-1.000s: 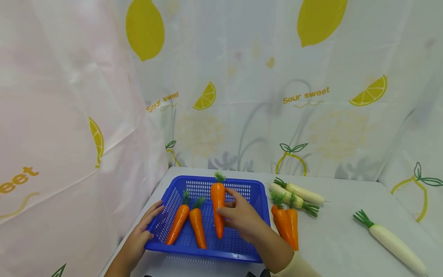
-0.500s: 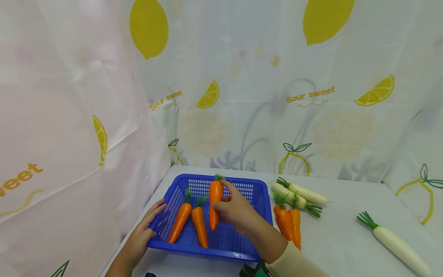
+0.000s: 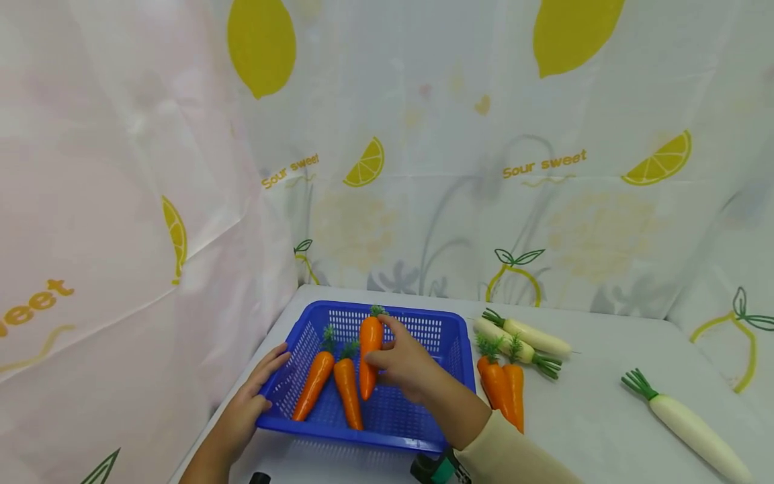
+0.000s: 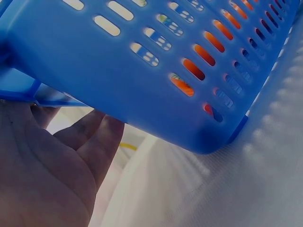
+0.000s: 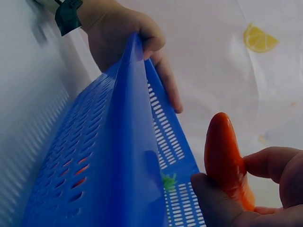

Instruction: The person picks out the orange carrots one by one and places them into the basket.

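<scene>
My right hand pinches an orange carrot with a green leafy top, upright over the blue plastic basket. In the right wrist view that carrot points its tip upward between thumb and fingers. Inside the basket two more carrots lie side by side, a left carrot and a middle carrot. At the basket's left side my left hand grips the rim near the front corner. The left wrist view has this palm beneath the basket's rim, its fingertips partly hidden.
Right of the basket, several carrots lie bunched on the white table. Behind them are two white radishes. Another white radish lies at far right. Lemon-print curtains stand at the back and sides.
My right hand has moved the carrot leftward and slightly down into the basket, closer to the middle carrot. My left hand stays at the basket's rim. The head view has shifted slightly.
</scene>
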`<action>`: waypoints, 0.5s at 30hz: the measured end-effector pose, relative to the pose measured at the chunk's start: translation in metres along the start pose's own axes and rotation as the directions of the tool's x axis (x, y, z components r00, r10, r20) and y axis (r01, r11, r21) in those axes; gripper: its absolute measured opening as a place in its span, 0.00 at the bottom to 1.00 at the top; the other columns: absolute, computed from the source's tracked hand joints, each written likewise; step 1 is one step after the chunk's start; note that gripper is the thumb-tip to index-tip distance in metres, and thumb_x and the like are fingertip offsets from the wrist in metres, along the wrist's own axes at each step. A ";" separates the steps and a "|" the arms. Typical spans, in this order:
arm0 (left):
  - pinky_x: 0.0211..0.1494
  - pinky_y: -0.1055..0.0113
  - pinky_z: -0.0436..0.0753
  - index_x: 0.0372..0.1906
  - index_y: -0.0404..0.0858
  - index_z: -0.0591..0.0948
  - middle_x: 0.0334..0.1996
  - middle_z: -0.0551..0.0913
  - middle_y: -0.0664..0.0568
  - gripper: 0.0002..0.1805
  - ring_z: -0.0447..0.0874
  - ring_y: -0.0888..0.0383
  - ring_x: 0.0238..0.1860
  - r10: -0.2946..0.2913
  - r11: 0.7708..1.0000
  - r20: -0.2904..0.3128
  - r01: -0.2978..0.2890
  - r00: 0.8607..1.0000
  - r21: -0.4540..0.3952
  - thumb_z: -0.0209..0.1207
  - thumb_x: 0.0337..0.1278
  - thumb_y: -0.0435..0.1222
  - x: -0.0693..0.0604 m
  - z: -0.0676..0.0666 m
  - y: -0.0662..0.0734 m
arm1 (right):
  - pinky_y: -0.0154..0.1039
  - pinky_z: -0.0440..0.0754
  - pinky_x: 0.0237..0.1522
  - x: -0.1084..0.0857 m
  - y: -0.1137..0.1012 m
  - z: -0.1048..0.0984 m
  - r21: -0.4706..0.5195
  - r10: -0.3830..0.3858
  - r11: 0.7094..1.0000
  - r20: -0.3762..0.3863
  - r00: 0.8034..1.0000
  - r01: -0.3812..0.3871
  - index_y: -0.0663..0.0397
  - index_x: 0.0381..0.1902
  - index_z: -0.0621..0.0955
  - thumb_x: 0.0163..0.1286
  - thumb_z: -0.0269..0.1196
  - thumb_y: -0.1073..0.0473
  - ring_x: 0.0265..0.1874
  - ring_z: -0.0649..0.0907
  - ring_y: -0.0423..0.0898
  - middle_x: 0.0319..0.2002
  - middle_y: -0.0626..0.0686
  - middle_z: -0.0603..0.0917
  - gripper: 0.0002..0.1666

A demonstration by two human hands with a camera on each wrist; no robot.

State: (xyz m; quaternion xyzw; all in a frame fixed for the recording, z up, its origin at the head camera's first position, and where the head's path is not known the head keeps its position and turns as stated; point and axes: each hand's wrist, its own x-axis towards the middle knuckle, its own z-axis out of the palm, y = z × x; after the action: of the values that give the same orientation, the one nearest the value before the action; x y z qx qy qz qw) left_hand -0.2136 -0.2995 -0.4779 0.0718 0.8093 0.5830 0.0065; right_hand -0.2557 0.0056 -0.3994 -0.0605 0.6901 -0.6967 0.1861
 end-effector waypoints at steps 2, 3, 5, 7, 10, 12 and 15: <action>0.73 0.18 0.40 0.79 0.42 0.67 0.86 0.47 0.53 0.47 0.31 0.36 0.85 -0.005 1.000 -0.004 0.005 1.000 0.014 0.47 0.44 0.22 0.000 -0.001 0.001 | 0.57 0.89 0.50 0.001 0.002 0.001 -0.004 0.000 1.000 0.006 1.000 0.000 0.47 0.83 0.56 0.67 0.66 0.68 0.47 0.86 0.58 0.59 0.68 0.72 0.53; 0.73 0.18 0.39 0.79 0.41 0.67 0.86 0.47 0.52 0.47 0.31 0.36 0.85 -0.007 1.000 -0.005 0.007 1.000 0.016 0.47 0.44 0.22 0.000 -0.001 0.002 | 0.57 0.89 0.50 0.001 0.002 0.001 -0.005 0.002 1.000 0.006 1.000 -0.002 0.47 0.83 0.56 0.67 0.66 0.68 0.47 0.86 0.58 0.59 0.68 0.73 0.53; 0.73 0.18 0.39 0.79 0.41 0.67 0.86 0.47 0.52 0.47 0.31 0.36 0.85 -0.010 1.000 -0.004 0.010 1.000 0.018 0.47 0.44 0.22 -0.001 -0.002 0.003 | 0.57 0.89 0.50 0.001 0.003 0.001 -0.006 0.005 1.000 0.010 1.000 -0.005 0.47 0.84 0.55 0.66 0.66 0.69 0.47 0.86 0.58 0.59 0.68 0.73 0.53; 0.73 0.18 0.39 0.79 0.40 0.67 0.86 0.47 0.52 0.47 0.30 0.36 0.85 -0.006 1.000 -0.004 0.006 1.000 0.010 0.47 0.44 0.21 -0.001 -0.002 0.003 | 0.57 0.90 0.49 0.002 0.004 0.001 -0.008 0.006 1.000 0.013 1.000 -0.006 0.47 0.84 0.55 0.66 0.67 0.69 0.48 0.85 0.57 0.59 0.68 0.73 0.54; 0.73 0.18 0.38 0.79 0.40 0.67 0.86 0.47 0.52 0.47 0.30 0.36 0.85 0.009 1.000 -0.001 -0.009 1.000 -0.011 0.46 0.43 0.21 -0.002 -0.002 0.003 | 0.56 0.90 0.47 0.003 0.005 0.001 -0.005 0.012 1.000 0.001 1.000 -0.012 0.47 0.84 0.55 0.66 0.67 0.69 0.47 0.85 0.58 0.60 0.68 0.73 0.54; 0.74 0.19 0.36 0.79 0.39 0.67 0.86 0.47 0.51 0.48 0.29 0.37 0.85 0.021 0.999 0.003 -0.021 1.000 -0.030 0.46 0.43 0.20 -0.002 -0.001 0.002 | 0.56 0.90 0.47 0.003 0.005 0.001 -0.004 0.013 1.000 -0.012 1.000 -0.013 0.47 0.84 0.55 0.66 0.66 0.69 0.47 0.85 0.58 0.59 0.69 0.73 0.54; 0.74 0.20 0.34 0.78 0.39 0.67 0.86 0.47 0.51 0.48 0.29 0.38 0.85 0.029 0.999 0.005 -0.029 1.000 -0.041 0.45 0.42 0.20 -0.002 0.000 0.002 | 0.57 0.90 0.48 0.002 0.005 0.001 0.000 0.019 1.000 -0.016 1.000 -0.019 0.49 0.83 0.54 0.65 0.66 0.69 0.48 0.85 0.58 0.59 0.69 0.73 0.54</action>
State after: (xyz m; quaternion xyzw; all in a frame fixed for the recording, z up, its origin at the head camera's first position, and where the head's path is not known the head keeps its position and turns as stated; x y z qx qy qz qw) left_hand -0.2118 -0.2996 -0.4762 0.0849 0.7960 0.5994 0.0017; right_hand -0.2566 0.0042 -0.4044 -0.0481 0.6923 -0.6952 0.1872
